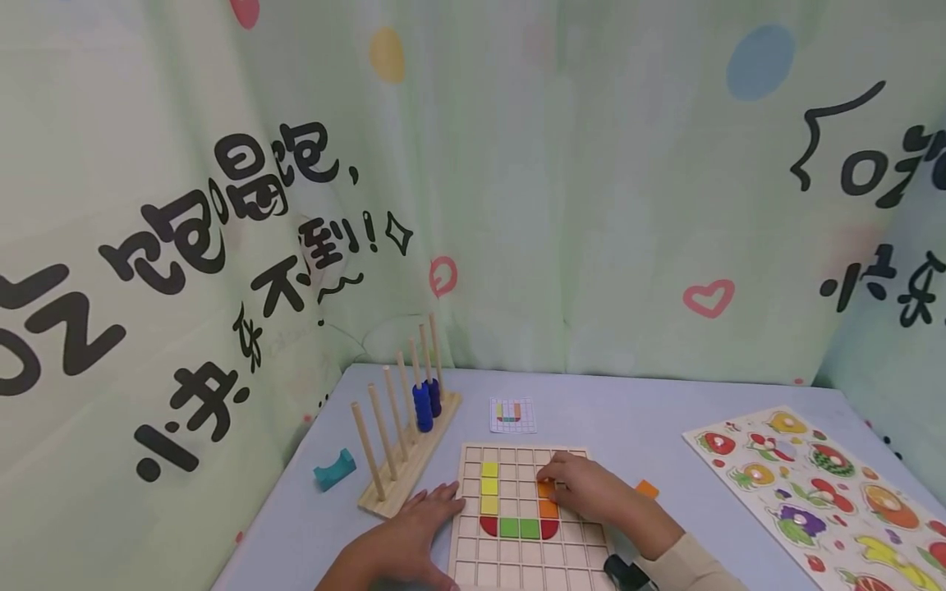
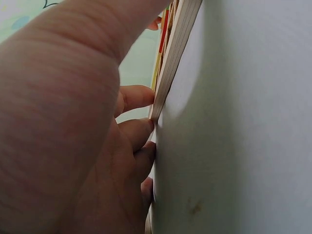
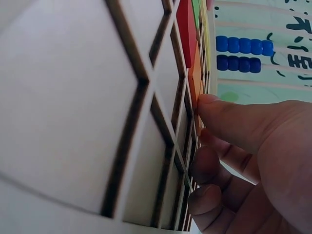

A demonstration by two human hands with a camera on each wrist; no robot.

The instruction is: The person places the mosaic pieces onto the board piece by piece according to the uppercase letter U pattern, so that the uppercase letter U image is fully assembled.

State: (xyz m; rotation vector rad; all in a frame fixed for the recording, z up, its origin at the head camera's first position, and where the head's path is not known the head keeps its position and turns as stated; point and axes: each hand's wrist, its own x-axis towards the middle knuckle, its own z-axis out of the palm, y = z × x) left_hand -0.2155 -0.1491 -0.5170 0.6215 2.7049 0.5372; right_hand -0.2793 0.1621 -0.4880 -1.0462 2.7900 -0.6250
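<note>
A wooden grid board (image 1: 510, 566) lies on the table, bearing a U of coloured tiles. Yellow squares (image 1: 489, 487) form its left side, green squares (image 1: 520, 528) its bottom, and a red rounded piece (image 1: 549, 529) sits at each lower corner. My right hand (image 1: 591, 491) pinches an orange square tile (image 1: 545, 490) in the right column, just above another orange square (image 1: 548, 510); the right wrist view has the thumb (image 3: 229, 111) on orange. With fingers spread, my left hand (image 1: 402, 538) rests against the board's left edge, fingertips (image 2: 141, 95) touching its side.
A pegged wooden stand (image 1: 399, 484) with blue beads (image 1: 423, 408) is at left, beside a teal curved piece (image 1: 336, 470). Behind the board lies a small pattern card (image 1: 512, 415). A loose orange tile (image 1: 646, 489) and a fruit sticker sheet (image 1: 798, 525) lie to the right.
</note>
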